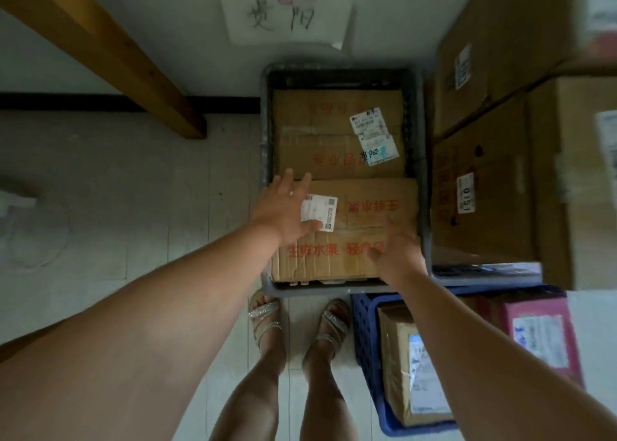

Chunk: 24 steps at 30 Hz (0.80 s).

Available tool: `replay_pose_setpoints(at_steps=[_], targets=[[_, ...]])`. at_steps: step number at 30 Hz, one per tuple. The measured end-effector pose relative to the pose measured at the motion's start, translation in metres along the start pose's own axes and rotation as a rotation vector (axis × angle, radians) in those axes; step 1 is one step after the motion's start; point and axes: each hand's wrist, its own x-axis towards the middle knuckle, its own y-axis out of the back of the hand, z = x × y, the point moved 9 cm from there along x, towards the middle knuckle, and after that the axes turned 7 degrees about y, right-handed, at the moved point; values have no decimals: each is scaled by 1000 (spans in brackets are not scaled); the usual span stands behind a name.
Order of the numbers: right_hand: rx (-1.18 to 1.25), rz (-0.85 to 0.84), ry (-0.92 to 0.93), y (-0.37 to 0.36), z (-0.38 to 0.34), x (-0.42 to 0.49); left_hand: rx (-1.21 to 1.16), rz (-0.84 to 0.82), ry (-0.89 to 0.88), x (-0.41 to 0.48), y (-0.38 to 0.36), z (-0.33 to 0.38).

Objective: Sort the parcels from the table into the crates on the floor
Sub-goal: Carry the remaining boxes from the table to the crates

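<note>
A grey crate [421, 173] stands on the floor in front of my feet. Two brown cardboard parcels with red print lie in it. The far parcel [334, 133] carries white labels. The near parcel [364, 220] lies partly over the crate's front half, with a white label at its left. My left hand [287, 210] reaches over the near parcel's left end with fingers spread, touching it or just above it. My right hand [397, 253] hovers at the parcel's right front part, fingers loosely extended. Neither hand grips anything.
A blue crate [364, 327] at lower right holds a brown parcel [400, 360] and a pink one [537, 334]. Large cardboard boxes [484, 187] stack to the right of the grey crate. A paper sign [287, 16] hangs on the wall. A wooden table leg [110, 50] slants at upper left.
</note>
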Motion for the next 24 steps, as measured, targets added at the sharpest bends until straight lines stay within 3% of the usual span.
replay_pose_setpoints(at_steps=[8, 15, 24], targets=[[194, 231, 77, 105, -74, -118, 40, 127, -88, -132, 105, 43], [292, 398, 242, 182, -136, -235, 107, 414, -169, -254, 221, 70], [261, 552, 485, 249, -167, -368, -32, 664, -198, -407, 277, 81]])
